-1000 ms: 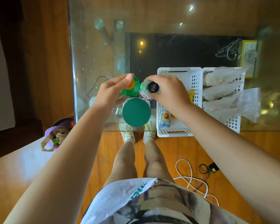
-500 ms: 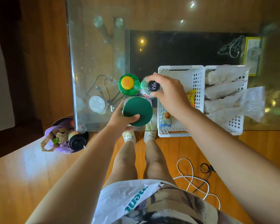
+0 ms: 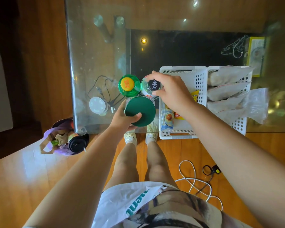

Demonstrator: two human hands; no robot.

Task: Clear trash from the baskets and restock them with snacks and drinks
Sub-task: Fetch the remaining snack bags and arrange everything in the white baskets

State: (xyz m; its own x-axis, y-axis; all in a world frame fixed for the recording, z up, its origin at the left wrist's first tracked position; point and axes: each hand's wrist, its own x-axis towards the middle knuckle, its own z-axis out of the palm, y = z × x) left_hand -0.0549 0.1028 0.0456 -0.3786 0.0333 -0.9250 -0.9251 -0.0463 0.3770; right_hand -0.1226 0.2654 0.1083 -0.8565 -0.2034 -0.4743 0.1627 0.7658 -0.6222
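Note:
On the glass table point(image 3: 95, 46), seen from above, stand a green bottle with a yellow cap point(image 3: 128, 85), a clear bottle with a black cap point(image 3: 150, 87) and a jar with a dark green lid point(image 3: 141, 111). My left hand point(image 3: 122, 117) grips the green-lidded jar from its near left side, thumb over the lid's edge. My right hand point(image 3: 171, 92) holds the black-capped bottle by its top. Just right of them a white basket point(image 3: 183, 71) holds a few snack packets point(image 3: 168, 117). A second white basket point(image 3: 238, 124) holds several clear bags point(image 3: 227, 94).
A bin point(image 3: 67, 137) with a purple liner, a paper bag and a black-lidded cup sits on the wooden floor left of the table's near corner. A white round device point(image 3: 97, 105) with a cable lies on the glass. Cables point(image 3: 196, 181) lie on the floor right. A white plastic bag point(image 3: 127, 201) hangs at my waist.
My left hand left the yellow-capped bottle, came down toward me and took hold of the green-lidded jar. My right hand stayed on the black-capped bottle.

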